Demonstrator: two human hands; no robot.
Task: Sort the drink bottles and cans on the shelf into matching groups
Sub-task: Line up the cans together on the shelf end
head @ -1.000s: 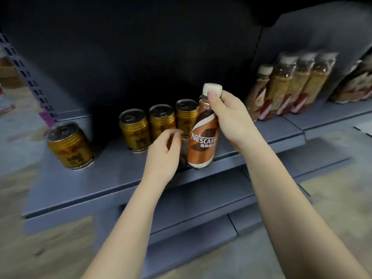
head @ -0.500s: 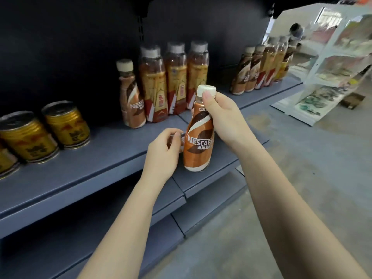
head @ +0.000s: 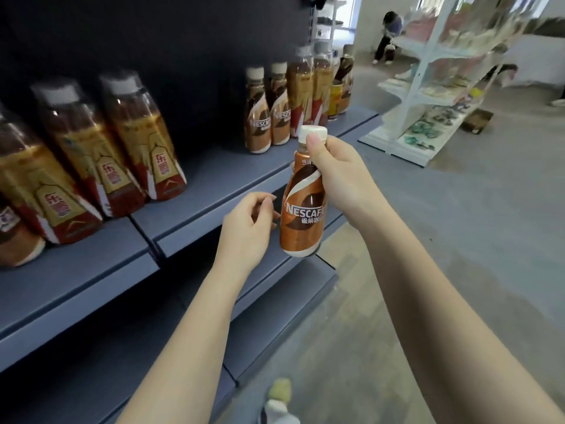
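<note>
Gold cans gone from view; walk has carried rightward. Right hand (head: pixel 342 175) grip clamped on Nescafe bottle (head: pixel 302 209), in front of shelf (head: pixel 214 185). Left hand (head: pixel 247 228) loose, empty. Set it upright beside matching pair (head: pixel 269 114).

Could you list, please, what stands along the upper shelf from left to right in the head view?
Three tea bottles → two Nescafe bottles → two more tea bottles → yellow can.
</note>
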